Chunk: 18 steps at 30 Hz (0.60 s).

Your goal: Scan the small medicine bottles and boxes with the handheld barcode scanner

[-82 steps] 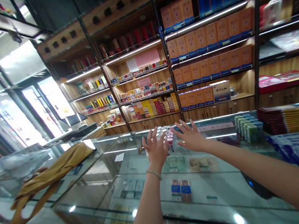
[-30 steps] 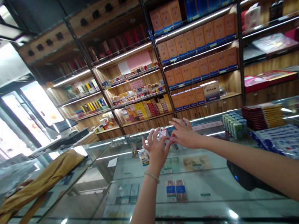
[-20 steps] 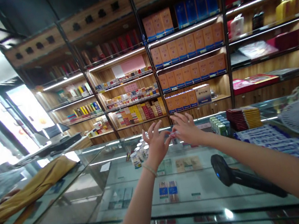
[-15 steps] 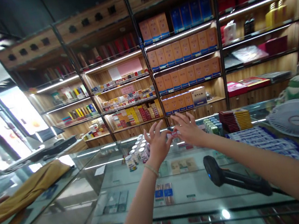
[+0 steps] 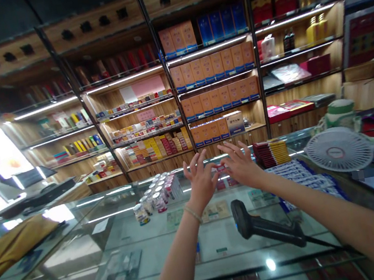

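My left hand (image 5: 201, 183) and my right hand (image 5: 243, 166) reach out together over the glass counter (image 5: 101, 250). Thumbs and forefingers meet on a small red-and-white item (image 5: 219, 169) held between the two hands, while the other fingers fan upward. What the item is cannot be made out. Rows of small bottles (image 5: 155, 198) with white and red caps stand on the glass just left of my left hand. A thin bracelet circles my left wrist.
A black handheld scanner (image 5: 259, 226) lies on the counter under my right forearm. To the right are blue packs (image 5: 304, 175), a red-and-yellow stack (image 5: 271, 152) and a white fan (image 5: 339, 150). A yellow bag (image 5: 7, 246) lies far left. Stocked shelves (image 5: 213, 73) fill the back wall.
The view has swung right, bringing the fan and scanner into sight. My hands left the bottle rows, came together and lifted slightly with a small item pinched between them.
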### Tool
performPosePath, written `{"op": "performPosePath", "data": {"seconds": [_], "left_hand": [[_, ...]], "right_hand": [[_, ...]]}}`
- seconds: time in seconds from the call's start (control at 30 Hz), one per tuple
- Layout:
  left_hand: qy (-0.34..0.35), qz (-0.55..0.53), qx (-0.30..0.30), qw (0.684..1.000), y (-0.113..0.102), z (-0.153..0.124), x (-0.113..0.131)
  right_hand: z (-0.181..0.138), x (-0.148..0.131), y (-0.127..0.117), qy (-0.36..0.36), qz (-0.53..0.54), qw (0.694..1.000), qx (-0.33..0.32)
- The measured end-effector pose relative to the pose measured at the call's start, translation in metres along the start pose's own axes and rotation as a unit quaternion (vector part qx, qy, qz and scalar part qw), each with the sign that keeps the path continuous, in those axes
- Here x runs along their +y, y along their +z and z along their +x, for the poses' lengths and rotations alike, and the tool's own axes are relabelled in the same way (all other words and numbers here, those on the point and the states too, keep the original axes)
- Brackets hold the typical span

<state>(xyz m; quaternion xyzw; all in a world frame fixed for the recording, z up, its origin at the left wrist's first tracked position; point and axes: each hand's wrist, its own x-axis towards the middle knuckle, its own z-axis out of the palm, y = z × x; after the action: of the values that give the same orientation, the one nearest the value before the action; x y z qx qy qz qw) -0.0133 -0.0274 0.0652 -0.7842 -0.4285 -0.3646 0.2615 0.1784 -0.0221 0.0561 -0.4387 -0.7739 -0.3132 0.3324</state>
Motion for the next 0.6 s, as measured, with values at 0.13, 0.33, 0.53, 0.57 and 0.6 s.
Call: {"op": "performPosePath", "data": {"seconds": [0.13, 0.33, 0.53, 0.57, 0.6], "left_hand": [[0.006, -0.006, 0.0, 1.0, 0.01, 0.004, 0.009], [0.003, -0.02, -0.006, 1.0, 0.024, 0.006, 0.014], [-0.002, -0.034, -0.02, 0.999, 0.037, 0.004, 0.012], [-0.001, -0.036, -0.022, 0.999, 0.039, 0.003, 0.011], [-0.001, -0.038, -0.022, 0.999, 0.041, 0.002, 0.011]], "right_hand": [[-0.01, 0.012, 0.003, 0.008, -0.002, 1.0, 0.015], [-0.02, 0.02, 0.007, 0.044, 0.024, 0.999, 0.015], [-0.029, 0.023, 0.006, 0.1, 0.074, 0.992, 0.02], [-0.03, 0.023, 0.006, 0.107, 0.09, 0.99, 0.022], [-0.032, 0.023, 0.006, 0.114, 0.108, 0.987, 0.025]]}}
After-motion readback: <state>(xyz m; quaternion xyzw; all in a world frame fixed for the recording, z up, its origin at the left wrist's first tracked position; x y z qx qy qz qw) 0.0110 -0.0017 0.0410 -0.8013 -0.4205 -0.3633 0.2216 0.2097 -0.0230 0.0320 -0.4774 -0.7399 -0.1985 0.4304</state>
